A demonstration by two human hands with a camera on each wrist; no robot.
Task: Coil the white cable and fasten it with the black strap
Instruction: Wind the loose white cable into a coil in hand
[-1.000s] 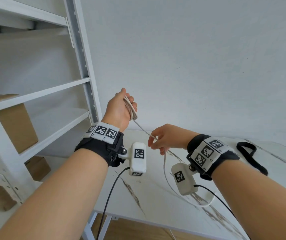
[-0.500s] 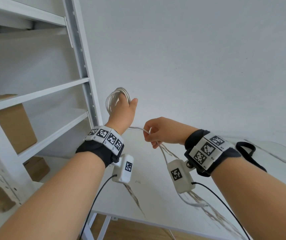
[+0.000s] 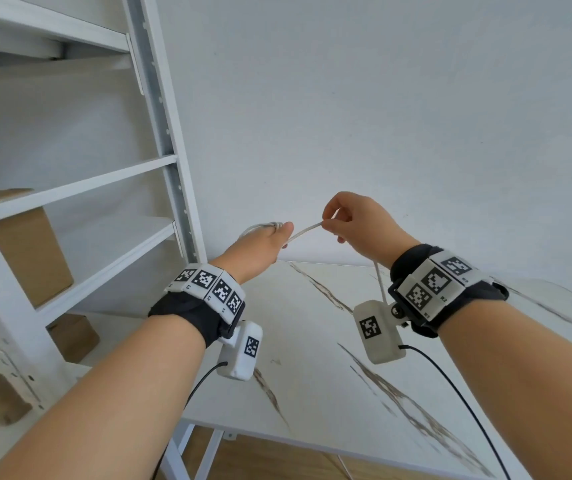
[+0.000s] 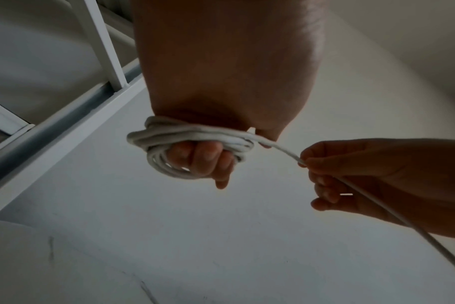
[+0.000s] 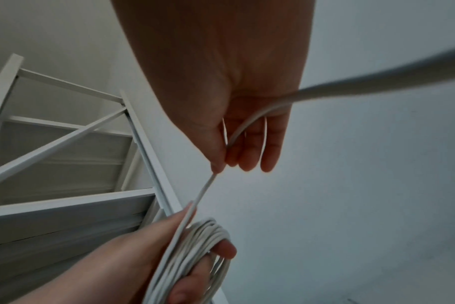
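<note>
I see my left hand (image 3: 260, 245) raised above the marble-patterned table (image 3: 312, 375), fingers (image 4: 203, 156) curled through the wound loops of the white cable (image 4: 185, 139). My right hand (image 3: 357, 220) pinches the free run between thumb and forefinger; the other fingers hang loose.

— What's the white cable (image 4: 185, 142) like?
— Smooth, matt, plastic-looking jacket, wound in soft rounds.
— And the table (image 3: 315, 368)?
— Glossy marble-look top, white with brown veins.
— The shelving (image 3: 160, 109)?
— White-painted metal, satin, its upright punched with holes. Brown cardboard boxes (image 3: 31, 254) sit on it, dull and papery.
— The wristbands (image 3: 187, 313)?
— Black cloth.
</note>
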